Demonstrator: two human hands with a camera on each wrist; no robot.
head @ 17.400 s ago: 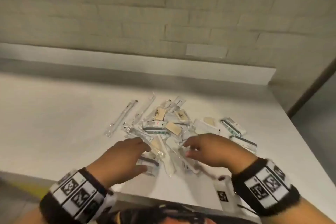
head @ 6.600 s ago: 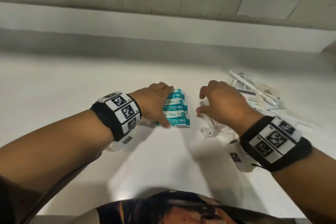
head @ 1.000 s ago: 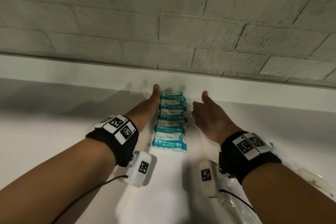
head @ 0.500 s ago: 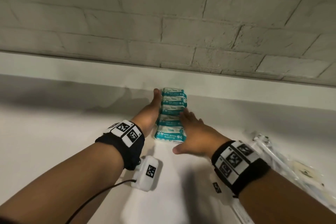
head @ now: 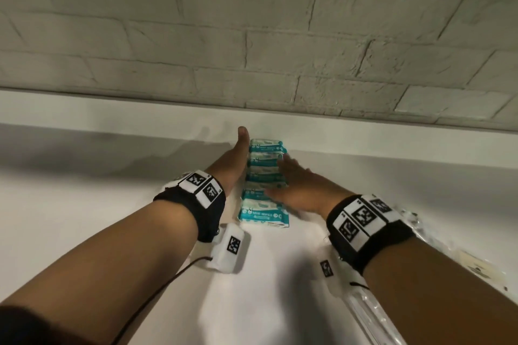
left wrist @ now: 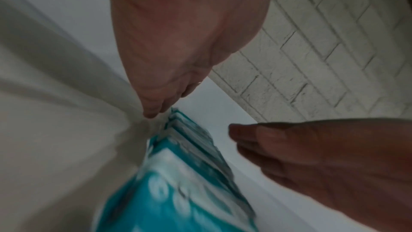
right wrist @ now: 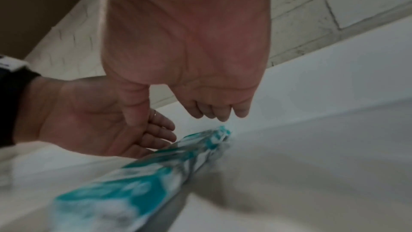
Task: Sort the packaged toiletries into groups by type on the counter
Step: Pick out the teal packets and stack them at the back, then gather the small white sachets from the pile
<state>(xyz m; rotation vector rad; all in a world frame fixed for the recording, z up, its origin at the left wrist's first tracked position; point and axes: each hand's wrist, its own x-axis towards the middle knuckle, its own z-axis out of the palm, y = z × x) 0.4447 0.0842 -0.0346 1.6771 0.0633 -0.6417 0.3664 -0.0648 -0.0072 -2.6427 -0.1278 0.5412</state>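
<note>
Both hands lie flat with straight fingers: the left hand (head: pixel 234 158) edges the left side of the wipe packs (head: pixel 265 183), the right hand (head: pixel 294 186) rests above them, mid-frame on the counter (head: pixel 84 218) by the brick wall (head: pixel 252 36).

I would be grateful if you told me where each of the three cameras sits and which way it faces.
Head: worn on the head, looking forward and down over both forearms at the row of mini wipes packs on the white counter, brick wall behind.
Left wrist: under the left hand, looking along its palm at the packs.
Right wrist: under the right hand, looking along its palm at the packs and the opposite open palm.
Shared: all three show the teal packs and both hands.
</note>
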